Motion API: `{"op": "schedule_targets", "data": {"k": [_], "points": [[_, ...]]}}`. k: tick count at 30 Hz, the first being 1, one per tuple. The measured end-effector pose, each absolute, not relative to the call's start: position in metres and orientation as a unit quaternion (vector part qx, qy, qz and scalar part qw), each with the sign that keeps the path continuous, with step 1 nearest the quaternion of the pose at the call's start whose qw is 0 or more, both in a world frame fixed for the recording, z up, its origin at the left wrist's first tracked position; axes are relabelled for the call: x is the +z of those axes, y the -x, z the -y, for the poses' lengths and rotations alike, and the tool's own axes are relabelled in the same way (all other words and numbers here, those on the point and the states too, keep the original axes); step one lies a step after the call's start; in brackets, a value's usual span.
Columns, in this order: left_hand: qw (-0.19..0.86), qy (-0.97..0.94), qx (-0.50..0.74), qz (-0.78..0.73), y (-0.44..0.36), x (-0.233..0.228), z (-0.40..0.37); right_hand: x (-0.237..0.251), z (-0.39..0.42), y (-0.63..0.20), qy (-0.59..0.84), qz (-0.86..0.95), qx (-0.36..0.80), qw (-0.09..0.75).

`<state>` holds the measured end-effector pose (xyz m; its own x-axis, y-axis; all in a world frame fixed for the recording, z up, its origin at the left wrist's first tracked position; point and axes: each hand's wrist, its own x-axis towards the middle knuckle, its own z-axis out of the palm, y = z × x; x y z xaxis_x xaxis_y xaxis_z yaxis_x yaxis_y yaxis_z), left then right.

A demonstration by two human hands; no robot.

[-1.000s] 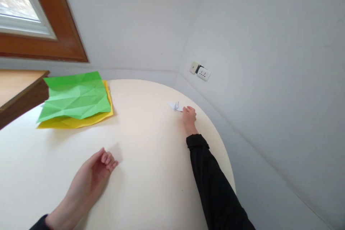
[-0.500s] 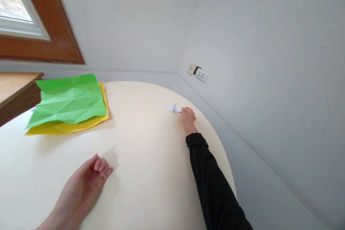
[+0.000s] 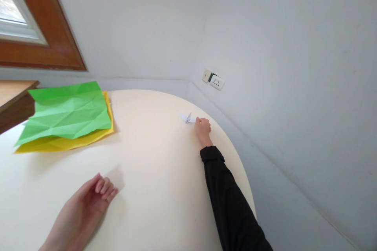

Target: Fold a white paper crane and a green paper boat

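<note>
A small white folded paper figure (image 3: 186, 117) sits far out on the round cream table (image 3: 153, 141). My right hand (image 3: 203, 129), arm stretched in a black sleeve, pinches its near tip with the fingertips. My left hand (image 3: 88, 200) rests on the table near the front left, fingers loosely curled and holding nothing. A creased green paper sheet (image 3: 67, 111) lies on top of a yellow sheet (image 3: 59, 143) at the table's back left, well away from both hands.
A grey wall corner stands behind the table, with a white power socket (image 3: 216, 82) on the right wall. A wooden window frame (image 3: 44, 27) is at the upper left, and a brown wooden ledge (image 3: 13, 100) lies beside the papers.
The view has swung a little to the right, so everything slid left in the frame. My left hand has drawn back toward me. My right hand stays on the paper figure.
</note>
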<state>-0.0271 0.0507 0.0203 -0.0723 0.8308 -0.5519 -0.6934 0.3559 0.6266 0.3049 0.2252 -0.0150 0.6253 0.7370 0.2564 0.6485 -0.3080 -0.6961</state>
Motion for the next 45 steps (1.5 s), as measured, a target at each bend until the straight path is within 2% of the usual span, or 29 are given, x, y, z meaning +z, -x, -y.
{"op": "schedule_targets", "data": {"k": [15,20,23,28,32,40,42,45], "points": [[0.674,-0.053,0.560,-0.480,0.025,0.023,-0.051,-0.013,-0.222,-0.317,0.775,0.386,0.011,0.501],[0.670,-0.049,0.574,-0.469,0.022,0.026,-0.050,0.001,-0.204,-0.309,0.735,0.403,-0.077,0.540],[0.686,-0.052,0.577,-0.440,0.019,0.030,-0.049,0.004,-0.194,-0.285,0.601,0.532,-0.220,0.555],[0.685,-0.093,0.590,-0.416,0.021,0.025,-0.053,-0.001,-0.181,-0.228,0.442,0.718,-0.250,0.476],[0.621,-0.207,0.625,-0.425,0.030,0.017,-0.058,-0.005,-0.175,-0.205,0.374,0.799,-0.239,0.405],[0.363,-0.429,0.639,-0.525,0.056,0.006,-0.074,-0.018,-0.188,-0.200,0.485,0.807,-0.190,0.278],[0.295,-0.462,0.633,-0.546,0.063,0.006,-0.079,-0.021,-0.191,-0.198,0.520,0.809,-0.153,0.227],[0.249,-0.474,0.634,-0.557,0.073,0.006,-0.084,-0.019,-0.192,-0.196,0.553,0.823,-0.056,0.116]]}}
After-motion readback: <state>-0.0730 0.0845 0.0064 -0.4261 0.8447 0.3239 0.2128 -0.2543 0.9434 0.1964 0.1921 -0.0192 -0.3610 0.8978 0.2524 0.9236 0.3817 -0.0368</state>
